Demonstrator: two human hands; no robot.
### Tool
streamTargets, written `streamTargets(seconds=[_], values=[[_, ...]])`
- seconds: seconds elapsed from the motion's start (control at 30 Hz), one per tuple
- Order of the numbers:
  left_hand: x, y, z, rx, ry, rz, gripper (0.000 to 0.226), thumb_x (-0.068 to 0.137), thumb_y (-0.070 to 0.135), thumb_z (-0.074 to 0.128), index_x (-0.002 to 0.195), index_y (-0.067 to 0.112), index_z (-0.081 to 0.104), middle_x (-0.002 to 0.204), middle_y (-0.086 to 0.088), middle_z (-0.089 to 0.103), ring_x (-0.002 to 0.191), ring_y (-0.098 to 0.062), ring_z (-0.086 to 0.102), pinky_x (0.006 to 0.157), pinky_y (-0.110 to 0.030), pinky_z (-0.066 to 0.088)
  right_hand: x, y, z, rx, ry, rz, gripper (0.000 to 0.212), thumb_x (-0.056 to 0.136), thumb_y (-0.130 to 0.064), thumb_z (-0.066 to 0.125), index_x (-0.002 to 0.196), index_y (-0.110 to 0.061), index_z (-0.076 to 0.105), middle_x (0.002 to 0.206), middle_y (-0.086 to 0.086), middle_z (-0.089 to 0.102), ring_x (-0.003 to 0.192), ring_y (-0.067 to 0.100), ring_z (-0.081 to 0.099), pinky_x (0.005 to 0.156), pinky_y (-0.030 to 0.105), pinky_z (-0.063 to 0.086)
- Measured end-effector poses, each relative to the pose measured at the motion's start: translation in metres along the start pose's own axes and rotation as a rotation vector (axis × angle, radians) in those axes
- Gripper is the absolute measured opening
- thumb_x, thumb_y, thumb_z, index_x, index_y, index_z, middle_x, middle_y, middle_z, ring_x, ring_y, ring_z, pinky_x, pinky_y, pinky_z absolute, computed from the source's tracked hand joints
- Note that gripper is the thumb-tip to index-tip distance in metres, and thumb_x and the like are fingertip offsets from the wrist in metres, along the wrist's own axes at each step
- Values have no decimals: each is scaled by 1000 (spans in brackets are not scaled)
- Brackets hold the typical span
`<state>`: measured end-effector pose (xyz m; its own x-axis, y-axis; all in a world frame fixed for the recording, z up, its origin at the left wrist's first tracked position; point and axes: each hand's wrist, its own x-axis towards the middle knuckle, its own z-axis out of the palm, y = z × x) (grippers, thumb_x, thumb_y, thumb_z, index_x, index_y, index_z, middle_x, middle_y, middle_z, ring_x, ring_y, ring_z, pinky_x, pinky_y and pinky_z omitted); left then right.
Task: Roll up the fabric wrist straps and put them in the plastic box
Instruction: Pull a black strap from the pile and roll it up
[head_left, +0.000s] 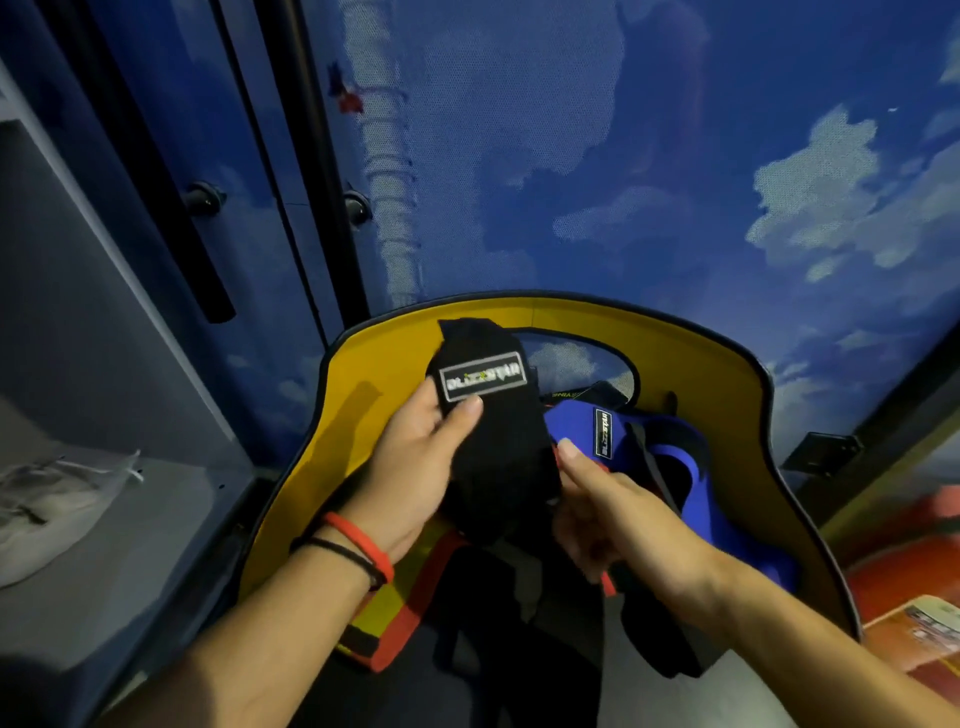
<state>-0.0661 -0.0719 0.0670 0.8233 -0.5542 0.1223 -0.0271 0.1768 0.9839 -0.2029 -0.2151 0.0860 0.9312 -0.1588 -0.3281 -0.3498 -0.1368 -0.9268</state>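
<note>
Two bare forearms, left wrist adorned.
Wears on left wrist (363, 564) a smooth red band (358, 540) and, just beside it on the elbow side, thin black cord bracelets (332, 546), seemingly two strands.

Both bare forearms stretched forward from below, left hand (415, 467) palm turned inward, fingers curled under strap (493, 452), thumb pressed on top, right hand (613, 514) back up, thumb straight, fingers curled on the strap's lower end
</note>
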Motion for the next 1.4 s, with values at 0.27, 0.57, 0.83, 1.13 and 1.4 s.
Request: streamTargets(seconds=[0.27,0.57,0.83,1.13,1.4], values=[[16,14,-35,-74,186,-18,29,103,13,52,127,25,63,126,-2,70,120,-20,65,102,-43,50,12,26,-10,-100,-85,-232,9,86,-18,77,85,-18,68,125,-7,61,118,7,58,103,32,45],[10,14,-52,-22,229,-75,32,103,16,51,133,24,59,126,-1,70,118,-21,65,93,-41,53,-11,54,0,-12,-321,38,26,99,-15,64,126,-14,64,122,-1,72,109,14,70,93,35,58],[2,-2,-47,46,31,-122,37,100,7,51,136,14,58,121,-8,72,110,-19,70,93,-30,57,-21,87,31,99,-358,346,42,103,-30,58,140,-10,55,137,5,64,121,25,64,75,30,62],[3,-9,-56,113,-68,-178,45,84,14,60,129,14,61,114,-8,75,105,-20,72,84,-25,59,9,71,-55,-764,508,-80,32,88,-49,71,99,-19,65,99,1,65,89,23,64,75,40,55],[13,1,-103,97,18,-130,26,97,2,57,109,18,75,128,-8,68,114,3,63,119,-18,16,37,84,-64,-909,585,169,43,89,-52,64,115,-20,50,116,7,58,99,35,62,72,40,48]])
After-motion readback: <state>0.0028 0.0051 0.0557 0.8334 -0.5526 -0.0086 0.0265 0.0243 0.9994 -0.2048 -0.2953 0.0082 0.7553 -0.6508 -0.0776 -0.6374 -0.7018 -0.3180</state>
